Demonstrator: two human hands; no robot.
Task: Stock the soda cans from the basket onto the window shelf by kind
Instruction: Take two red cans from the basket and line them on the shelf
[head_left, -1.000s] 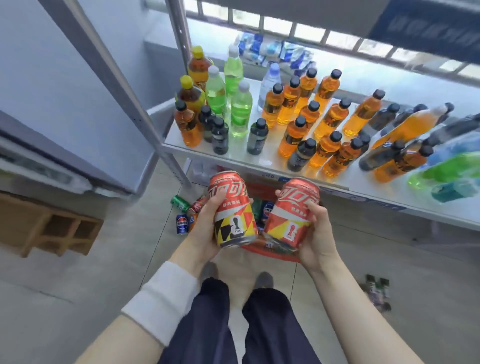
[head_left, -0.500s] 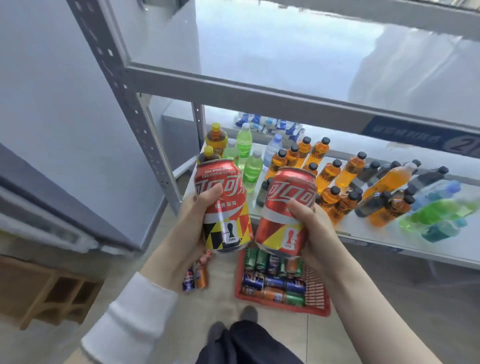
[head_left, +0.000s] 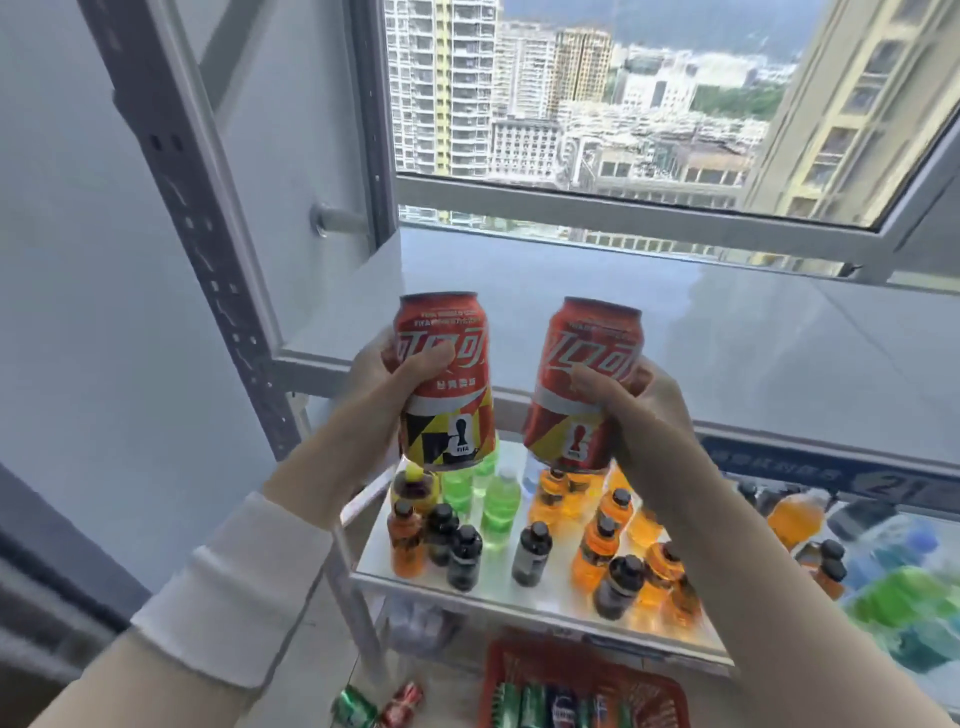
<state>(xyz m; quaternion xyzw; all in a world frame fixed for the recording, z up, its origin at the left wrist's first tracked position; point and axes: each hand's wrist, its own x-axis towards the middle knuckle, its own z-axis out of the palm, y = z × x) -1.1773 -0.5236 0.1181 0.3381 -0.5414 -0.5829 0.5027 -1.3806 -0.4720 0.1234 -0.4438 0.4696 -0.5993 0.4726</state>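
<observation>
**Both cola cans lifted to the level of the window shelf**

Upward travel separates this view from the one half a second ago: the two hands have carried their cans from in front of the bottle tier up to the window shelf (head_left: 571, 291), whose bare grey top now lies just behind them. The left hand (head_left: 374, 395) is wrapped round the left can (head_left: 447, 379), thumb lying across the printed script. The right hand (head_left: 644, 415) grips the right can (head_left: 587, 384) in the same manner. Both are red cola cans, held side by side but apart (the right one leans slightly), and from my remote seat neither looks set down yet. I judge the carry nearly finished and placement next. As both cans are one kind, they should stand together, and no other can shows on the shelf to match them against.

Several things I cannot read:

- The basket (head_left: 670, 691) is cut by the bottom edge. A few green and blue cans show inside, too few to count what remains.
- Two loose cans (head_left: 379, 706) lie on the floor to its left, blurred.
- Bottles (head_left: 597, 545) on the lower shelf (head_left: 519, 603) smear into colour toward the right.
- Fingers behind each can are hidden — so are both can bases' clearances above the shelf edge.
</observation>
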